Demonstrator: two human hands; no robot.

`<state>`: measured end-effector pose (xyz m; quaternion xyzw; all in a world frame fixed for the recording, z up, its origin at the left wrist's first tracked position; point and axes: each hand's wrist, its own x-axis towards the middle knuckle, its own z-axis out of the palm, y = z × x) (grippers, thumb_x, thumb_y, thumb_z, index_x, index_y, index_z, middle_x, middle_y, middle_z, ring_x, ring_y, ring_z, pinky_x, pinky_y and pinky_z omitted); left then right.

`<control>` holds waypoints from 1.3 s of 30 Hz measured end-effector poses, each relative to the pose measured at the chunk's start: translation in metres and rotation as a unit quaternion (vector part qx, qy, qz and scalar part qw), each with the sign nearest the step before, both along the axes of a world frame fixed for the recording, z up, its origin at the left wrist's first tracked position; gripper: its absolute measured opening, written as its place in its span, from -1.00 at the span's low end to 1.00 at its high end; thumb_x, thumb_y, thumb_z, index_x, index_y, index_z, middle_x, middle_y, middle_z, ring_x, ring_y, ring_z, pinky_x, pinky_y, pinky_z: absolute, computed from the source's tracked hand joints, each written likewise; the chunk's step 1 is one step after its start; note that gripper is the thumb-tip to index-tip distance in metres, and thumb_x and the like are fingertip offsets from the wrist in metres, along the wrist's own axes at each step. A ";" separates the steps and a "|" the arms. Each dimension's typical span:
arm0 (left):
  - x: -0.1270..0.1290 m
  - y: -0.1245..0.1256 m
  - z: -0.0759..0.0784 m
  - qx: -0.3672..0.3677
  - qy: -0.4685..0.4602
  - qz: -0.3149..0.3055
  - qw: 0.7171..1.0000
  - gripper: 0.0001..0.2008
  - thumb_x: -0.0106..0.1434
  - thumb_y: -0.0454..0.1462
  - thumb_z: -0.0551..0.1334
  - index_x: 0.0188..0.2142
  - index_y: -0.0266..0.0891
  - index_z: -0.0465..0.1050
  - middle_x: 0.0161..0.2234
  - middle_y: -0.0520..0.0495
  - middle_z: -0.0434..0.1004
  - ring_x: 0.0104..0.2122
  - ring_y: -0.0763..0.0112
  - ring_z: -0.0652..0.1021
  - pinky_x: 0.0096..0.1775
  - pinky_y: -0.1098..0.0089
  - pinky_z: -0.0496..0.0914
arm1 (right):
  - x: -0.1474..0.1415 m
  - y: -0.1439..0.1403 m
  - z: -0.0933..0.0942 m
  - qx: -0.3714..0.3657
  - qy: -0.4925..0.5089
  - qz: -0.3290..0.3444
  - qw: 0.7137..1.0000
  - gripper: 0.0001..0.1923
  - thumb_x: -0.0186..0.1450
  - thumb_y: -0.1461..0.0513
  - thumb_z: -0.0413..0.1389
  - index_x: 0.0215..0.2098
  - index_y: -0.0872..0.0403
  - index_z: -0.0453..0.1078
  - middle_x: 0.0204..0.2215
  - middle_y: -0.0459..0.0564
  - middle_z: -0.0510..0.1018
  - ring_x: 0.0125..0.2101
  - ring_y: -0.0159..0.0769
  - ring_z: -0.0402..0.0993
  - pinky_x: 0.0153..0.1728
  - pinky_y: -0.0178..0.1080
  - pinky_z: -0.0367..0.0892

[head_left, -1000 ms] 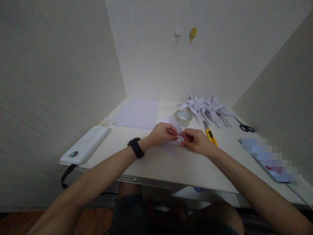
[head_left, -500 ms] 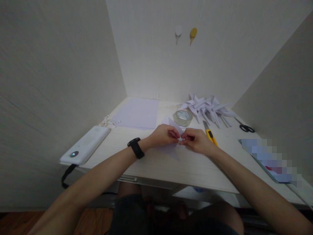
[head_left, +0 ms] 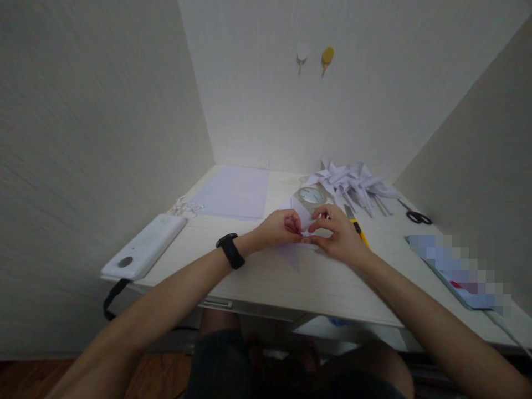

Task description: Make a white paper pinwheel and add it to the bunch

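A white paper pinwheel (head_left: 300, 208), its pointed blades partly hidden by my fingers, is held just over the desk. My left hand (head_left: 279, 228), with a black watch on the wrist, pinches it near the middle from the left. From the right, my right hand (head_left: 339, 235) curls its thumb and forefinger around the same middle part, the fingertips close to those of the left. Just behind the hands lies a roll of clear tape (head_left: 311, 197). A yellow box cutter (head_left: 361, 233) is beside my right hand, partly covered by it.
Several finished paper pinwheels (head_left: 353, 183) are heaped at the back right, near black scissors (head_left: 418, 217). Paper sheets (head_left: 236, 191) lie at the back left, with small white pieces (head_left: 185, 207) beside them. A white device (head_left: 145, 246) sits left; a blurred phone-like slab (head_left: 453, 271) right.
My right forefinger has lifted and spread away from the thumb, and the right hand has risen slightly. The pinwheel has turned a little between the hands. My left hand stays nearly in place.
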<state>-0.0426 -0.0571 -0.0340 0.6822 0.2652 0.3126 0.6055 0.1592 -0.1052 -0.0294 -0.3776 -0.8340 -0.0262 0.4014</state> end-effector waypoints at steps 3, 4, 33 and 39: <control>-0.001 -0.002 0.003 -0.008 0.010 -0.005 1.000 -0.73 -0.07 -0.46 0.38 -0.43 -0.30 0.32 -0.48 0.04 0.53 -0.48 0.57 0.52 -0.37 0.49 0.37 | -0.001 0.000 0.000 -0.006 0.001 0.022 1.000 -0.86 0.15 0.18 0.34 -0.44 0.03 0.49 -0.29 0.04 0.51 -0.26 -0.18 0.39 -0.23 -0.14 0.29; -0.001 -0.003 0.005 -0.007 0.018 -0.005 1.000 -0.75 -0.06 -0.47 0.37 -0.43 -0.30 0.32 -0.49 0.05 0.53 -0.49 0.57 0.51 -0.39 0.50 0.36 | -0.001 0.001 0.000 -0.014 0.004 0.029 0.999 -0.86 0.16 0.18 0.34 -0.44 0.03 0.48 -0.32 0.02 0.53 -0.27 -0.19 0.39 -0.23 -0.14 0.29; -0.010 0.018 0.005 0.162 0.155 0.228 0.948 -0.65 0.20 -0.31 0.25 0.00 -0.27 0.49 -0.10 -0.15 0.54 -0.60 0.65 0.52 -0.53 0.57 0.36 | -0.003 0.003 -0.006 -0.296 0.102 0.005 0.950 -0.63 0.10 0.23 0.27 -0.09 0.05 0.57 -0.45 -0.06 0.59 -0.61 -0.45 0.18 -0.56 -0.32 0.15; -0.010 0.017 0.004 0.130 0.118 0.229 0.957 -0.77 0.17 -0.33 0.25 -0.16 -0.33 0.50 -0.26 -0.13 0.59 -0.55 0.52 0.58 -0.62 0.59 0.29 | -0.003 0.004 -0.006 -0.268 0.088 0.031 0.959 -0.80 0.13 0.21 0.25 -0.27 0.03 0.62 -0.48 -0.05 0.58 -0.61 -0.46 0.16 -0.57 -0.32 0.08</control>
